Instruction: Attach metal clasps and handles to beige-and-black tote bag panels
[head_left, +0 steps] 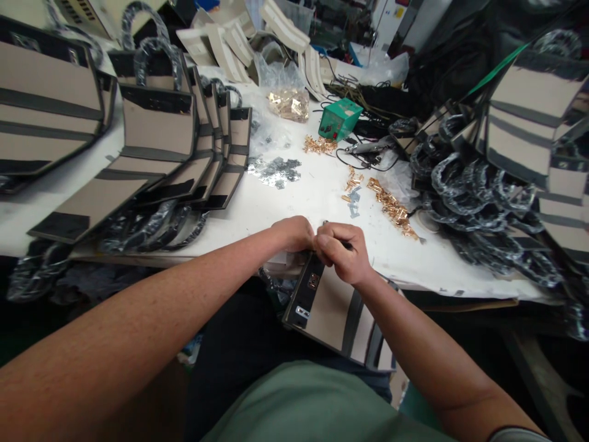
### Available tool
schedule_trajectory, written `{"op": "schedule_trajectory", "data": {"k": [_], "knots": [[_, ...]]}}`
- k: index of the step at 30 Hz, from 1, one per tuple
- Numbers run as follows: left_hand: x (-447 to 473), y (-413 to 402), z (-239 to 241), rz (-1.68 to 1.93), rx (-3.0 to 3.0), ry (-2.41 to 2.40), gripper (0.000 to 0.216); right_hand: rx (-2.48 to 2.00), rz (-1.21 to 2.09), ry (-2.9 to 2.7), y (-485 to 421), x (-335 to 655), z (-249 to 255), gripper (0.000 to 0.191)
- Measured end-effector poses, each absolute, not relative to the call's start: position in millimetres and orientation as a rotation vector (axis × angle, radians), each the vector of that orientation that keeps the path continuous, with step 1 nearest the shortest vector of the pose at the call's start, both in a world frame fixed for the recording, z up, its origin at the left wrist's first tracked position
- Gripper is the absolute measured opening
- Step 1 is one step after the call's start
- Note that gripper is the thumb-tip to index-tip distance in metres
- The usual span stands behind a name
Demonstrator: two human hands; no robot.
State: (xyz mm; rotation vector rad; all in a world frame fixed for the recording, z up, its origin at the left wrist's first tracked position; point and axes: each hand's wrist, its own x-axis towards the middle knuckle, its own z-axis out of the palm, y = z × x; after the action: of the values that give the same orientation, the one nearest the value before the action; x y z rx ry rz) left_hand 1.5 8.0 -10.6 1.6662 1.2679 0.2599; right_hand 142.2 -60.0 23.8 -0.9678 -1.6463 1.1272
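A beige panel (332,307) with black strips, like a bag piece, rests tilted between my lap and the table edge. Small metal fittings (302,312) sit on its black band. At the panel's upper end, my left hand (295,234) is closed, its fingertips meeting those of the other hand. My right hand (343,252) is closed in a fist just beside it. A bit of something dark shows in the right fist, too covered to name. Whatever the left fingers pinch is hidden.
Stacked beige-black bag pieces (159,123) with plastic-wrapped handles stand left; more wrapped handles (460,184) pile up right. Gold-coloured metal pieces (391,205), flat silver plates (276,172), a green box (339,118) and a corded tool (365,148) lie on the white table (304,199).
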Motion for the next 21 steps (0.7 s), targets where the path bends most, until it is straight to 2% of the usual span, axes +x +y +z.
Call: {"op": "schedule_trajectory", "data": {"k": [7,13,21], "knots": [[1,7,0,0.01,1.762,1.28,0.027,-0.852,0.97,-1.279,-75,151,32,0.041],[4,9,-2,-0.01,1.804,1.285,0.027,-0.932,0.96,-1.459,-67,147,25,0.048],[3,10,-7,0.042,1.749,1.299,0.024,-1.004,1.022,-1.343,-63,153,22,0.047]]}}
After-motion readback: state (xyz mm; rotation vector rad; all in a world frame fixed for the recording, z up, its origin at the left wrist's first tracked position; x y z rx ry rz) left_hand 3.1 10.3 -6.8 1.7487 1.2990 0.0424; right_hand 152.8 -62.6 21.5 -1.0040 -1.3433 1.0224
